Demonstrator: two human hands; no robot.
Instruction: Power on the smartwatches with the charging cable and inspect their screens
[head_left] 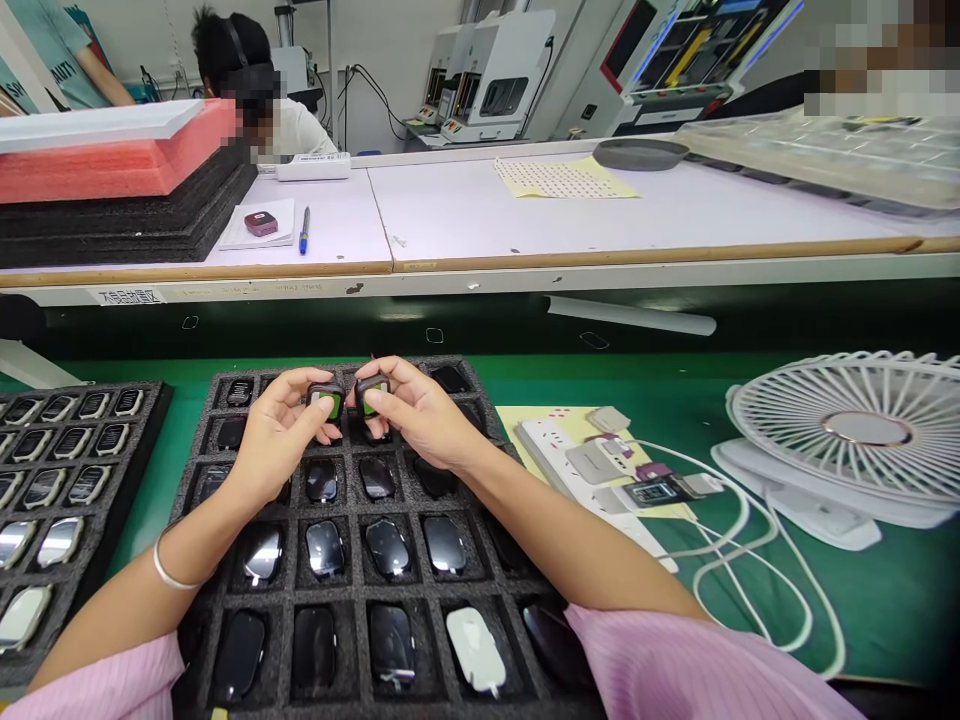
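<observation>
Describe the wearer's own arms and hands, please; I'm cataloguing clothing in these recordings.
The left hand and right hand are ungloved. Both arms wear loose pink sleeves with fine stripes, leaving much of the forearms bare. A thin, pale, rounded bangle circles the left forearm; none shows on the right.

A bare strip of green tabletop [156,470] runs between the left tray [135,440] and middle tray [356,592]; the left device [330,404] and right device [361,388] leave a slim gap. Rightward, the power strip [551,450], looping cable [839,640] and fan [866,430] obstruct passage, and a raised shelf [480,285] bars the far side.
</observation>
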